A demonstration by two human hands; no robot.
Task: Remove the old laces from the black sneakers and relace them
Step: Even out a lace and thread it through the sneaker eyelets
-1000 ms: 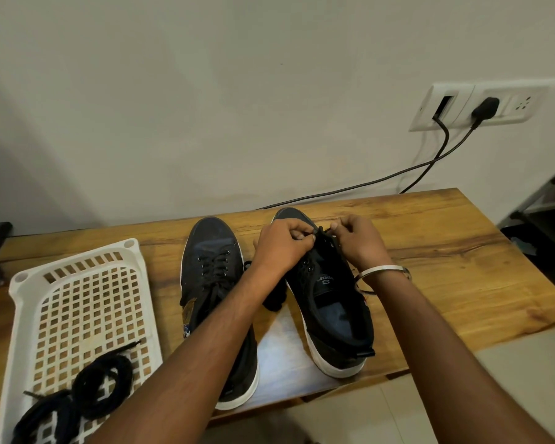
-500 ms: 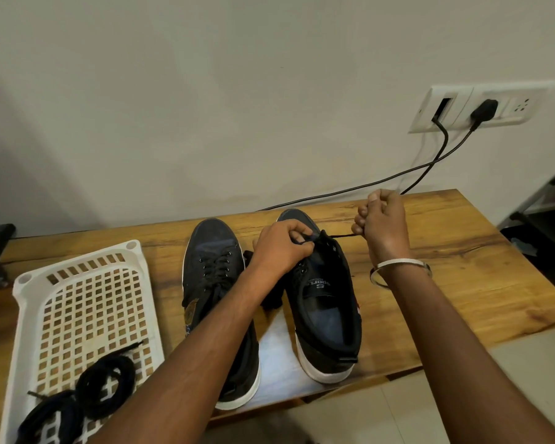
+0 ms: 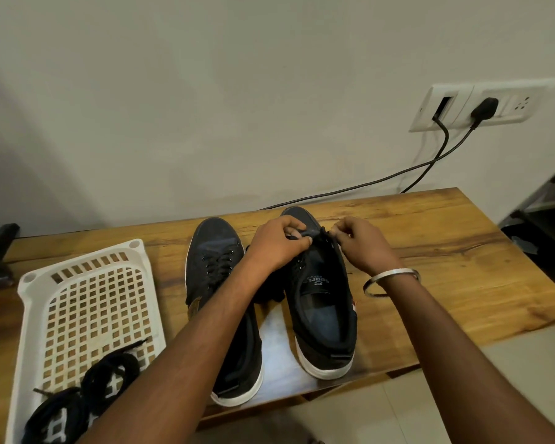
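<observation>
Two black sneakers with white soles stand side by side on the wooden table (image 3: 446, 238), toes toward the wall. The left sneaker (image 3: 217, 261) is laced. Over the eyelets near the toe of the right sneaker (image 3: 322, 302), my left hand (image 3: 277, 243) grips the shoe's upper edge. My right hand (image 3: 364, 243) pinches a thin black lace (image 3: 329, 238) just beside that spot. A metal bangle sits on my right wrist. Two coiled black laces (image 3: 109, 376) lie in the white basket.
A white perforated plastic basket (image 3: 87, 283) lies at the table's left. Black cables (image 3: 382, 179) run from a wall socket (image 3: 481, 104) down behind the table. A dark object sits at the far left edge. Shelving stands at the right.
Half a second ago my right hand was raised to the right, drawing the lace taut. It has come back down to the eyelets. My left hand stayed on the shoe.
</observation>
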